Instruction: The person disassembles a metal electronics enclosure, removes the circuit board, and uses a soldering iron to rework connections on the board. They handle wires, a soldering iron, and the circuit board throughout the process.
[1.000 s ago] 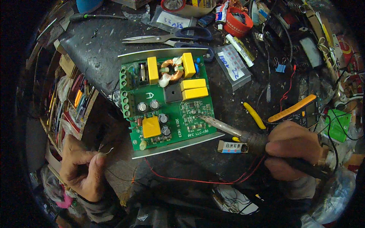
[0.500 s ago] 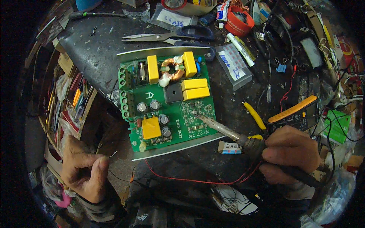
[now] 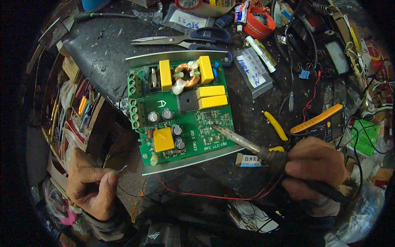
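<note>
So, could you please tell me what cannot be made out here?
Head view:
Soldering iron: tip too small to tell whether touching the circuit board; handle partly covered by the right hand.
Thin wire: held part hidden by the left hand.
Blue object: cut off by the top edge.

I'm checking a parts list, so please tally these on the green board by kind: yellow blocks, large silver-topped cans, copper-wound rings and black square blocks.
Yellow blocks: 5
Large silver-topped cans: 4
Copper-wound ring: 1
Black square block: 1
Total of these on the green board: 11
</note>
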Demonstrator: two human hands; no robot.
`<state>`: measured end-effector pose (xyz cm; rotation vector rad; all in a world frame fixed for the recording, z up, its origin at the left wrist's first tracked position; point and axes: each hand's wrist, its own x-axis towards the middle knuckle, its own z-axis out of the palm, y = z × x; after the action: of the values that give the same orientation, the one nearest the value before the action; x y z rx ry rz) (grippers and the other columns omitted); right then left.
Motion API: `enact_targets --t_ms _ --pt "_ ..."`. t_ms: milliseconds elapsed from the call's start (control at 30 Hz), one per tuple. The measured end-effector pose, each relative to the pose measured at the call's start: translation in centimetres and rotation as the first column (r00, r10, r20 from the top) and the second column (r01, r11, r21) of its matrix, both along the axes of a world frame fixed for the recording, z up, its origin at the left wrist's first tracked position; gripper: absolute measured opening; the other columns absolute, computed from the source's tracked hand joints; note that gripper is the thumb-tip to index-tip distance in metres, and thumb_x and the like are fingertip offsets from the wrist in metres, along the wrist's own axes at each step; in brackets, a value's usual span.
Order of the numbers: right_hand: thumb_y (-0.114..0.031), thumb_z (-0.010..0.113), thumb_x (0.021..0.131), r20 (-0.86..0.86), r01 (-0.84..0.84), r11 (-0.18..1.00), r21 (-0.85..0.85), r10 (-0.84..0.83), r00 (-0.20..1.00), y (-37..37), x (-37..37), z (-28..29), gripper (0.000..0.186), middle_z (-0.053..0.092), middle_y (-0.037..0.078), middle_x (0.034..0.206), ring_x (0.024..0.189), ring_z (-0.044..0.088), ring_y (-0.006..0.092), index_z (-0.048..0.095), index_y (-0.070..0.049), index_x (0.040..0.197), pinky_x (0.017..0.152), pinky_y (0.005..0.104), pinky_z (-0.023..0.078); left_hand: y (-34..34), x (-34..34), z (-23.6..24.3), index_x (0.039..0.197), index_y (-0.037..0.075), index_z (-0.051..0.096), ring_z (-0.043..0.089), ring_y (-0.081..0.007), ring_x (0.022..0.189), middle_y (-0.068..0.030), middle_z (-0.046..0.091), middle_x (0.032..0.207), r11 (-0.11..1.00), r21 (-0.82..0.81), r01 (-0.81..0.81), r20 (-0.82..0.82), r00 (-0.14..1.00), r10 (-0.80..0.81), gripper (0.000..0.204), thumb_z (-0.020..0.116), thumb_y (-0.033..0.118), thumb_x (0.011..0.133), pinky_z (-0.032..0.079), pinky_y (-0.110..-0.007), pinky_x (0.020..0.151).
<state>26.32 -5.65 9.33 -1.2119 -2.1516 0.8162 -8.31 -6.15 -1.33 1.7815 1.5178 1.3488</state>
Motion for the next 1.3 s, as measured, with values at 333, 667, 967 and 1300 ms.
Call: enact_targets --t_ms 333,667,967,1300 --pt "-0.006 0.083 0.069 0.046 -0.009 1.0 -0.011 0.009 0.999 -0.1 0.0 0.3 0.038 0.068 0.008 0.081 0.07 0.066 0.0228 0.07 -0.008 0.105 0.061 0.0327 0.053 -0.1 0.0 -0.4 0.073 0.003 0.064 0.041 -0.0159 0.068 -0.0039 0.047 0.07 1.0 0.02 -0.004 0.048 0.999 0.003 0.015 0.076 0.011 0.073 0.027 -0.029 0.062" --pt "-0.024 0.075 0.078 -0.019 0.037 0.972 0.23 -0.033 0.999 -0.8 1.7 -0.1 0.03 0.061 0.01 0.076 0.065 0.058 0.0222 0.061 -0.004 0.095 0.054 0.0351 0.044 -1.6 -2.5 -0.3 0.077 0.0 0.061 0.05 -0.0201 0.082 -0.0142 0.058 0.087 0.994 -0.09 -0.057 -0.125 0.991 0.045 0.013 0.066 0.011 0.083 0.034 -0.038 0.092" --pt "-0.009 0.077 0.076 0.104 0.424 0.889 -0.174 -0.411 0.906 -5.3 6.1 3.9 0.017 0.069 0.006 0.08 0.07 0.065 0.0124 0.069 -0.004 0.09 0.066 0.0266 0.051 -3.0 -3.6 -0.3 0.079 0.003 0.055 0.046 -0.0171 0.082 -0.0061 0.049 0.083 0.993 -0.109 0.047 -0.068 0.996 -0.054 0.019 0.055 0.013 0.095 0.035 -0.031 0.08" --pt "-0.008 0.075 0.079 0.188 0.154 0.978 -0.142 -0.126 0.974 -5.3 5.8 1.0 0.014 0.07 0.008 0.078 0.071 0.069 0.0165 0.07 -0.004 0.091 0.065 0.028 0.053 -4.1 -2.7 0.8 0.079 0.001 0.056 0.046 -0.0155 0.082 -0.0066 0.051 0.087 0.994 -0.101 0.049 -0.088 0.994 -0.058 0.015 0.059 0.009 0.091 0.034 -0.029 0.081"
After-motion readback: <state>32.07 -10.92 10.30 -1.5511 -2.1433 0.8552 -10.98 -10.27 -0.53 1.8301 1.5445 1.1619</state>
